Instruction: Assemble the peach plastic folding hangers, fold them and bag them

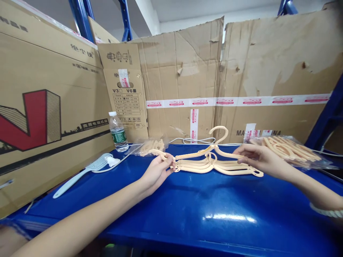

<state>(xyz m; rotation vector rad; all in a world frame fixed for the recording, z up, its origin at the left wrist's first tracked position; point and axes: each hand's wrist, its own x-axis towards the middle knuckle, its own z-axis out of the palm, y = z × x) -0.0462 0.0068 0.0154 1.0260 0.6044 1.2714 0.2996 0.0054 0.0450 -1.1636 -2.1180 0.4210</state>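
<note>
Cream plastic hanger: up between the two hands, hook rising in front of the cardboard, arms spread just above the hanger stack; whether it touches the ones below, I can't tell from here.
Left hand: thumb and fingertips pinched together at the hanger's left end, next to no gap between them. And look, a curved cream piece pokes out past those fingers; the grip hides whether it belongs to the same hanger.
Right hand: fingers bent in on the tip of the right arm, barely parted, a light hold by the look of it.
Hanger stack: nested flat on the blue tabletop, right between the hands, low hooks leaning up at the middle.
Arms: care pays here, I'd say. Both ends want to be level and the pull even, so the thin plastic doesn't twist at the centre.
Hook: best clear of the lower hooks, since a snag there could drag the whole pile askew.
Fingertips: a pinch at the very ends suits it; squeezing harder would likely just bow the arms.
Bagged hangers: over on the right in clear plastic, with a smaller bag just beyond the left hand.
Far left: pale blue hairbrush and water bottle, well apart from the stack.
</note>
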